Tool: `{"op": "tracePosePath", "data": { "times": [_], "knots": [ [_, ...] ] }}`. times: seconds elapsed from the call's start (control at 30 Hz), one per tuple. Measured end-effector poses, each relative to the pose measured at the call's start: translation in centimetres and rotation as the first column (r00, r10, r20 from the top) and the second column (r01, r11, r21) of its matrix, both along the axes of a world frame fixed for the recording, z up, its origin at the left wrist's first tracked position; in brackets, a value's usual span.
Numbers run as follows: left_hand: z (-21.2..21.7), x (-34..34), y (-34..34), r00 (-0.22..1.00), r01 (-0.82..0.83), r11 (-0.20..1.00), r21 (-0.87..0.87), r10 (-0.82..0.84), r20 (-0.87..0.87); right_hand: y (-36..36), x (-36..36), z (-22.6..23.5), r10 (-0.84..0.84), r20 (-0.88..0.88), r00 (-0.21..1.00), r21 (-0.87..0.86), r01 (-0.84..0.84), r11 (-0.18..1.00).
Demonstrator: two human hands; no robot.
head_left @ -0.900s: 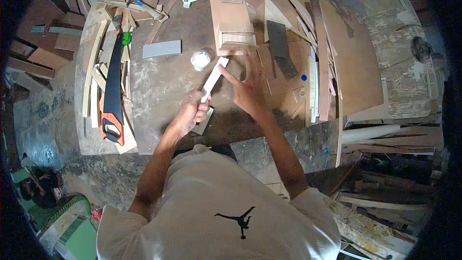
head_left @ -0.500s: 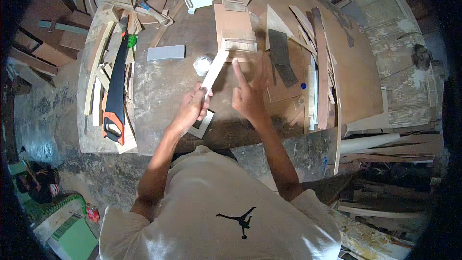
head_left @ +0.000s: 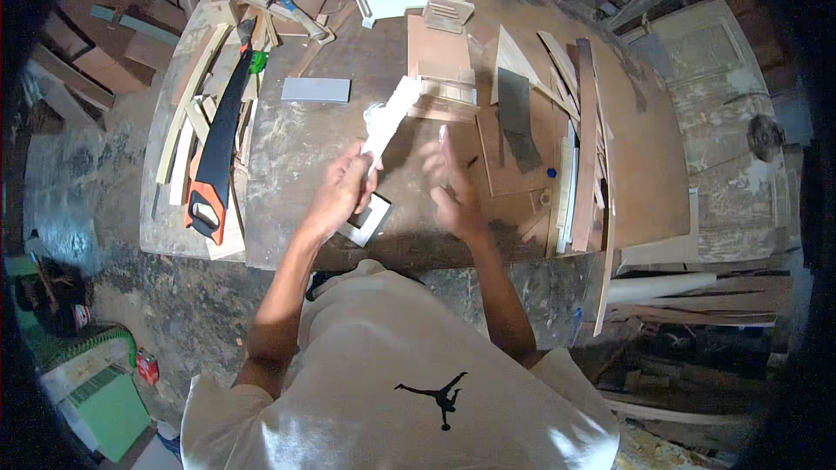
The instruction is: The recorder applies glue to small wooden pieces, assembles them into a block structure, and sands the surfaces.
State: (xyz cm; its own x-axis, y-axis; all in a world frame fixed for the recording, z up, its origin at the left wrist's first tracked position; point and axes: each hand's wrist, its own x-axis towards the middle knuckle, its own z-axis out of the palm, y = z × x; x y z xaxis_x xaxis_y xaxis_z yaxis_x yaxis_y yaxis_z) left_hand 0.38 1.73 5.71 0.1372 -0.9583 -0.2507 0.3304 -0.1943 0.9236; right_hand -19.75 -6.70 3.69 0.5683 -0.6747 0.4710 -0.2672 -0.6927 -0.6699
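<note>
A narrow strip (head_left: 394, 118) coated in white slants up from my left hand (head_left: 341, 187), whose fingers and thumb are closed round its lower end. Behind the strip, a small pot of white stuff (head_left: 373, 113) is mostly hidden. My right hand (head_left: 453, 191) is to the right of the strip, apart from it and holding nothing I can see. Its index finger points up, and the other fingers are apart and slightly blurred. Below my left hand, a small pale rectangular frame (head_left: 376, 224) lies on the table, partly covered by the hand.
On the left lie a handsaw (head_left: 218, 139) with an orange and black handle, wood offcuts (head_left: 185, 135) and a hammer (head_left: 300, 16). A grey block (head_left: 315, 90) sits near the pot. Sandpaper (head_left: 517, 117) and long strips (head_left: 585, 139) lie right; a brown board (head_left: 438, 42) is ahead.
The right hand has drawn back slightly from the strip, and its curled fingers have spread. The left hand still holds the strip. The whole view has shifted a little.
</note>
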Motion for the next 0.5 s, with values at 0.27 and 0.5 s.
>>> {"op": "tracePosePath", "data": {
  "times": [0.27, 0.5],
  "knots": [
    [1.7, 0.1, 1.3, 1.000, -0.001, 1.000, -0.010, 0.001, -0.016, -2.2, -0.3, -4.0, 0.468, -0.048, 0.882, 0.399, -0.412, 0.819],
    [0.8, -1.2, 1.8, 0.999, 0.003, 1.000, 0.010, -0.003, 0.049, 1.6, 1.0, 0.7, 0.094, 0.826, 0.555, 0.554, -0.831, 0.039]
  ]
}}
